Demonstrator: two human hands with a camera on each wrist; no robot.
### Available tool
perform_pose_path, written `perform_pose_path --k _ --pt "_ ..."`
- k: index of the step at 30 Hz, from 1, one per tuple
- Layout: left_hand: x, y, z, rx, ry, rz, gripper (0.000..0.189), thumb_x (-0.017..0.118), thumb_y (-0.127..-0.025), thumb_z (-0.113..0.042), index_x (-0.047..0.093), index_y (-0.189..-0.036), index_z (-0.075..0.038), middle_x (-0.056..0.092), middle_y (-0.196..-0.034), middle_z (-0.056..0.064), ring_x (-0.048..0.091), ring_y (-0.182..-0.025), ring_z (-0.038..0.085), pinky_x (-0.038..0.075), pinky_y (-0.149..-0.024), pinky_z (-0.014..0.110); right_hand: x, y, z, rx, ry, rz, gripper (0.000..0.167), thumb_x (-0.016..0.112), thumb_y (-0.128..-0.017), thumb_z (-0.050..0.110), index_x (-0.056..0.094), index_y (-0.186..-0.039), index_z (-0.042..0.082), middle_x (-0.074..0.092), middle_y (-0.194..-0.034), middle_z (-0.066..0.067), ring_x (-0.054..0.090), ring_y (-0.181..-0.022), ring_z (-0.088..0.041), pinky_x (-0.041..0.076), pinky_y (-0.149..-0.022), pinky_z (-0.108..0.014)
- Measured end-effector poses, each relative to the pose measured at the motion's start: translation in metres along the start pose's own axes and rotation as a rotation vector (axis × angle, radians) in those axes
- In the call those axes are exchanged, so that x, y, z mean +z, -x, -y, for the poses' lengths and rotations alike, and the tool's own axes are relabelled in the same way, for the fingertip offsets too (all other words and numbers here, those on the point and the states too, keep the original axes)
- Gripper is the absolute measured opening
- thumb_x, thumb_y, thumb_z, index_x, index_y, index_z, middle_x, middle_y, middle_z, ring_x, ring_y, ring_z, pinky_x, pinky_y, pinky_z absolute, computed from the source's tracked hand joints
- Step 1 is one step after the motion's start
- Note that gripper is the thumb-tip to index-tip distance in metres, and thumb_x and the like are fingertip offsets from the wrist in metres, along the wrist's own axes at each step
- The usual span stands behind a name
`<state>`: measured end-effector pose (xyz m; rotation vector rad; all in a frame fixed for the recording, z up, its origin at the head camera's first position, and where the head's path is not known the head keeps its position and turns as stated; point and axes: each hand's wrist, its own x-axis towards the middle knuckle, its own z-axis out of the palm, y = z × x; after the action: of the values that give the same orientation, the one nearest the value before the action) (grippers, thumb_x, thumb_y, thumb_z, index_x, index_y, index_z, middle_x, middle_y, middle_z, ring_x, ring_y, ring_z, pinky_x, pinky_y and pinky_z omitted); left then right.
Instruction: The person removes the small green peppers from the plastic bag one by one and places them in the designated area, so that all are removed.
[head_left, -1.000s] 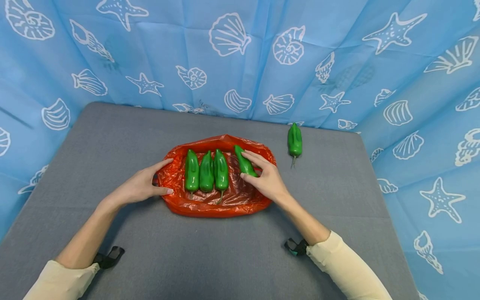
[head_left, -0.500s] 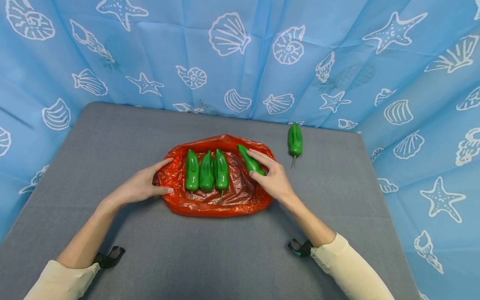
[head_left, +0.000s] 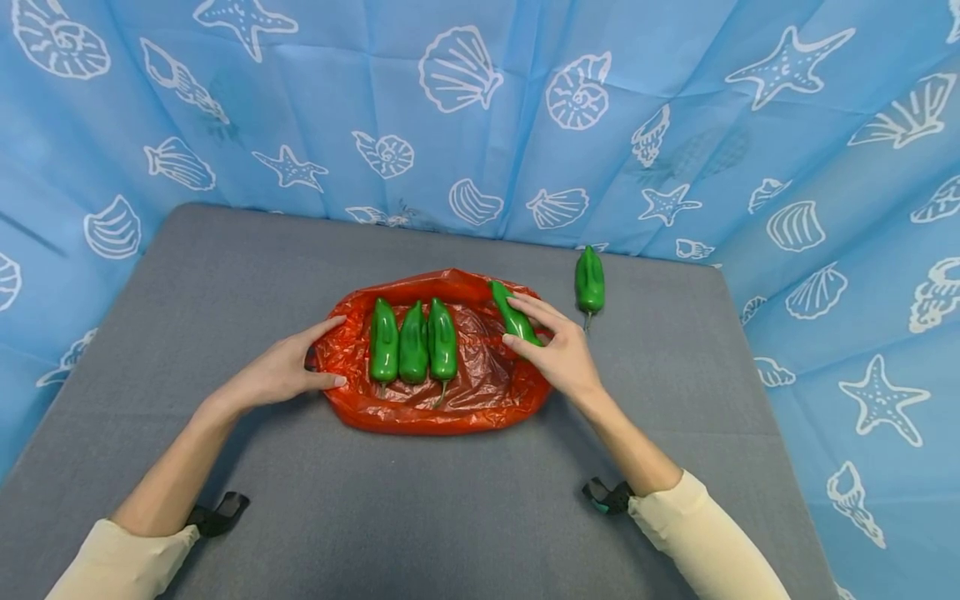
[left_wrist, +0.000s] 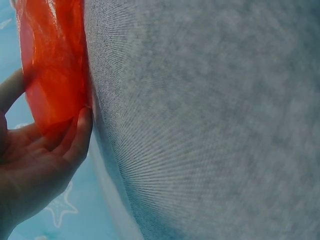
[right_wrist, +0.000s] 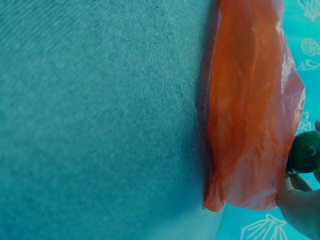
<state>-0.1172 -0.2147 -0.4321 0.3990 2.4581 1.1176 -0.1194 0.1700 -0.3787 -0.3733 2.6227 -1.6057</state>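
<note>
An opened red plastic bag [head_left: 442, 423] lies on the grey table with three green peppers in a row in it: a left one [head_left: 385, 343], a middle one [head_left: 413, 346] and a right one [head_left: 442, 342]. My left hand [head_left: 281, 367] holds the bag's left end, thumb and fingers spread around it; in the left wrist view the fingers [left_wrist: 75, 137] lie against the red plastic. With my right hand [head_left: 558, 346] I grip another green pepper [head_left: 516, 317] over the bag's right side. In the right wrist view this pepper's dark end [right_wrist: 304, 152] shows above the bag's rim.
One more green pepper [head_left: 590, 282] lies near the table's back edge, right of the bag, stem toward me. Behind and to the right hangs a blue curtain [head_left: 517, 150] with white shell prints. The grey tabletop [head_left: 420, 517] extends in front of the bag.
My right hand has moved to the right and slightly away from me, carrying the pepper from the bag's inside toward its right rim. The left hand and the three peppers stay put.
</note>
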Motion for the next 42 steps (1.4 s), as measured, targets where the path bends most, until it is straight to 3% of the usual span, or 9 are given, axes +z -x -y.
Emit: perform_pose_path --k 9,18,27,31,42 --pt "0.0 -0.001 -0.001 -0.006 -0.016 -0.006 0.092 0.077 -0.088 -0.032 0.023 -0.158 -0.005 0.03 -0.153 0.033 0.032 -0.138 0.052 0.03 -0.108 0.066 -0.007 -0.001 -0.004 0.034 -0.039 -0.001 0.05 0.076 -0.088 0.005 0.06 -0.135 0.001 0.052 -0.146 -0.012 0.052 -0.13 -0.024 0.052 -0.095 -0.04" --pt "0.0 -0.003 0.001 -0.007 -0.013 -0.004 0.092 0.077 -0.088 -0.031 0.023 -0.158 -0.005 0.029 -0.154 0.033 0.031 -0.139 0.051 0.03 -0.108 0.066 -0.017 0.002 -0.005 0.016 -0.04 -0.022 0.047 0.072 -0.089 0.001 0.059 -0.134 -0.003 0.052 -0.145 -0.017 0.049 -0.133 -0.029 0.046 -0.104 -0.044" --pt "0.0 -0.002 0.002 -0.009 -0.013 0.001 0.092 0.076 -0.089 -0.032 0.022 -0.158 -0.005 0.028 -0.154 0.033 0.03 -0.139 0.051 0.029 -0.109 0.066 -0.026 0.005 -0.01 -0.016 -0.064 -0.054 0.044 0.068 -0.091 -0.002 0.06 -0.134 -0.003 0.053 -0.144 -0.017 0.051 -0.132 -0.026 0.047 -0.101 -0.03" --pt "0.0 -0.002 0.002 -0.01 -0.009 0.005 0.093 0.076 -0.089 -0.033 0.021 -0.158 -0.005 0.027 -0.155 0.033 0.029 -0.139 0.051 0.028 -0.109 0.066 -0.029 0.007 -0.012 -0.023 -0.046 -0.083 0.043 0.068 -0.091 -0.001 0.06 -0.134 -0.003 0.054 -0.143 -0.017 0.052 -0.131 -0.027 0.047 -0.102 -0.03" --pt "0.0 0.0 0.002 -0.008 0.008 0.005 0.092 0.076 -0.089 -0.033 0.021 -0.158 -0.006 0.027 -0.154 0.033 0.029 -0.139 0.051 0.029 -0.108 0.066 -0.042 0.01 -0.018 0.008 -0.019 -0.131 0.043 0.067 -0.093 0.0 0.059 -0.135 -0.002 0.055 -0.141 -0.018 0.057 -0.121 -0.035 0.049 -0.088 -0.015"
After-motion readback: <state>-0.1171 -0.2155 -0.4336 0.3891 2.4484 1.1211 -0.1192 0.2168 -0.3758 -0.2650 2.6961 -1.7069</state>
